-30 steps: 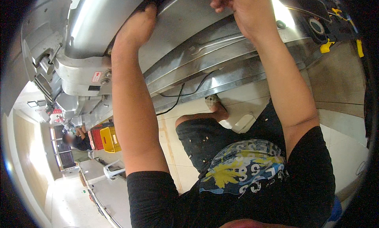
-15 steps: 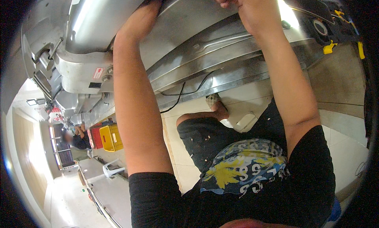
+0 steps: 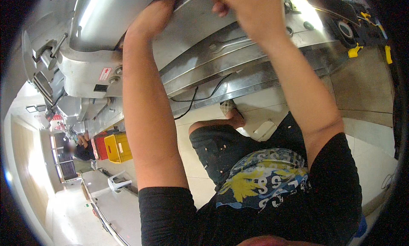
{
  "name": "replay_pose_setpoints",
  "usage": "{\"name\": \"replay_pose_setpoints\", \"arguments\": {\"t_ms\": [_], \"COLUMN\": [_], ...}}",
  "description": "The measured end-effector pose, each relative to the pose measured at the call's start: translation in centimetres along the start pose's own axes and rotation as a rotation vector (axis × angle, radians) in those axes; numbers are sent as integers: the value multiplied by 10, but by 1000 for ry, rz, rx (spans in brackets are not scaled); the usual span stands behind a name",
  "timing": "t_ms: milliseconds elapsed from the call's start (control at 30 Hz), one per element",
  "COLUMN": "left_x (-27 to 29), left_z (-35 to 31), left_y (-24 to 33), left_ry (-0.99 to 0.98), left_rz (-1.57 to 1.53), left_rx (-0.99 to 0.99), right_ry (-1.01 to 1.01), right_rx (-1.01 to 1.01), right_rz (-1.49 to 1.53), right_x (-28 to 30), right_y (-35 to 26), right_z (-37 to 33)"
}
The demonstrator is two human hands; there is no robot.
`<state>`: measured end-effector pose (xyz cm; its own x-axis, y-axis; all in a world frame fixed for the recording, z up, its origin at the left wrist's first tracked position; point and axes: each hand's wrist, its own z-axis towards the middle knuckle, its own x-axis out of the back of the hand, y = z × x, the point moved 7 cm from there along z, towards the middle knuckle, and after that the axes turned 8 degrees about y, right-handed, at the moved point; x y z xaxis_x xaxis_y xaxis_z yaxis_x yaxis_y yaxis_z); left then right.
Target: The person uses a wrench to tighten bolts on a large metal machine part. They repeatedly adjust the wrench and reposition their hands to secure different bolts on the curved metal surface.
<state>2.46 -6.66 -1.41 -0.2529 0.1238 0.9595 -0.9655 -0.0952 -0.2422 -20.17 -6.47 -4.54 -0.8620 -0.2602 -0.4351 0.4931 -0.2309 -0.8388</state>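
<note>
Pale tiled floor [image 3: 375, 156], yellow crate [image 3: 118, 147] beside red crate [image 3: 100, 147], white plastic chair [image 3: 117, 183], grey steel table [image 3: 117, 207], bright ceiling light panels [image 3: 30, 109] at far left

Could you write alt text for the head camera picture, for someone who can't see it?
Seen from above, a person in a black printed shirt reaches both bare arms up to a large grey metal machine, left hand on its housing, right hand near its top edge. A spanner lies on a metal ledge, and a yellow crate stands on the floor.
</note>
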Motion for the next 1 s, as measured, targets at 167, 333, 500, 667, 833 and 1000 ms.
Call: {"name": "replay_pose_setpoints", "arguments": {"t_ms": [167, 333, 500, 667, 833, 1000], "left_x": [-5, -12, -5, 9, 7, 10], "left_z": [11, 12, 8, -2, -1, -6], "left_y": [4, -12, 2, 14, 5, 13], "left_ry": [-68, 12, 8, 21, 70, 126], "left_rz": [-29, -1, -10, -84, -119, -229], "left_rx": [-11, -230, -135, -39, -73, -86], "right_ry": [-149, 37, 130, 96, 26, 57], "right_rx": [686, 767, 62, -98, -106, -105], "right_rz": [-521, -337, 37, 330, 338, 317], "right_x": [-56, -25, 43, 57, 57, 52], "right_y": [10, -9, 7, 24, 19, 20], "right_z": [-59, -59, -24, 7, 20, 23]}}
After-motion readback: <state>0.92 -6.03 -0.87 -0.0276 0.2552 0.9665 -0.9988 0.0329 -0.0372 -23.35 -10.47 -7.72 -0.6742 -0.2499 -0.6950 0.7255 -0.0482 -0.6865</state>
